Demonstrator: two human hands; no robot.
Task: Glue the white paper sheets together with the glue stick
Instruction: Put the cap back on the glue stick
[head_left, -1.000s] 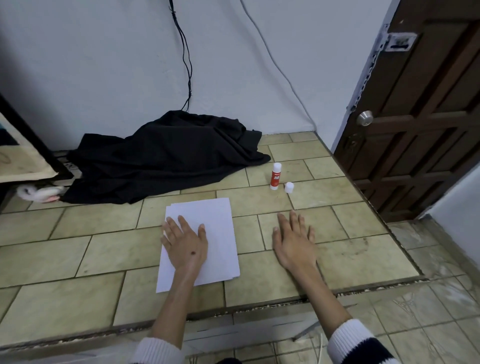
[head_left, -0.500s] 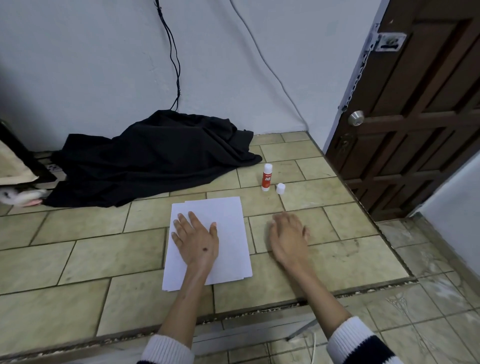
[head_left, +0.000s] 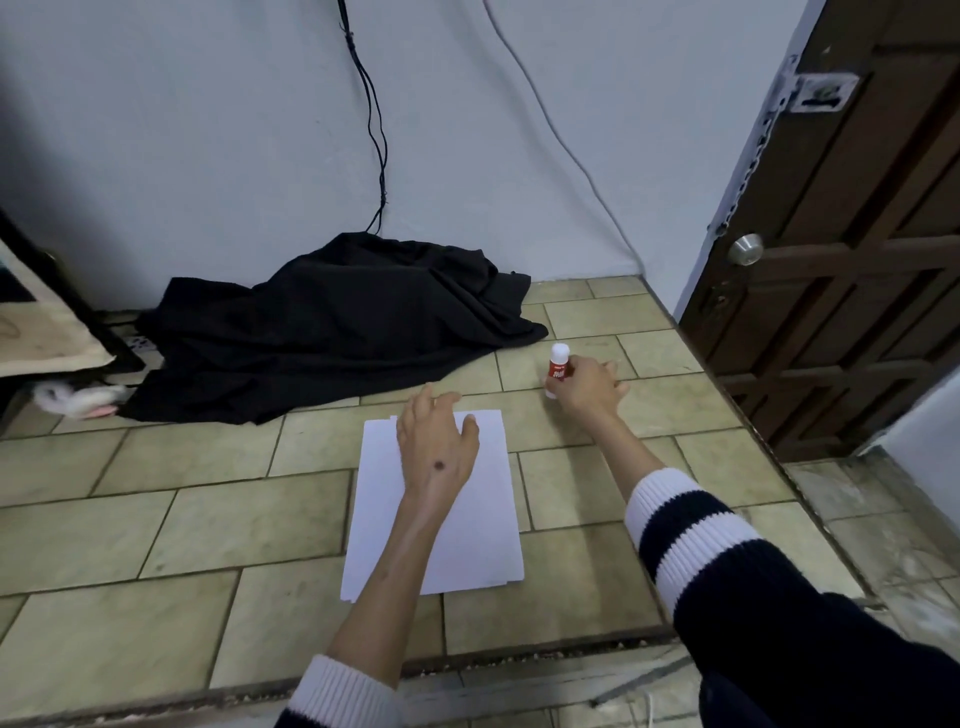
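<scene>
A stack of white paper sheets (head_left: 483, 514) lies on the tiled floor in front of me. My left hand (head_left: 436, 441) rests near the stack's far edge, fingers spread and slightly raised, reaching past the top edge. To the right and farther away stands the red-and-white glue stick (head_left: 559, 364), uncapped. My right hand (head_left: 587, 387) has reached out and its fingers curl round the stick's lower body. The loose white cap that stood beside the stick is hidden behind this hand.
A heap of black cloth (head_left: 332, 327) lies against the wall behind the paper. A dark wooden door (head_left: 852, 249) stands at the right. A low shelf edge (head_left: 47, 332) juts in at far left. A step edge (head_left: 519, 660) runs across the floor near me.
My right hand left the floor beside the paper and reached forward to the glue stick, closing on it. My left hand slid toward the paper's far edge.
</scene>
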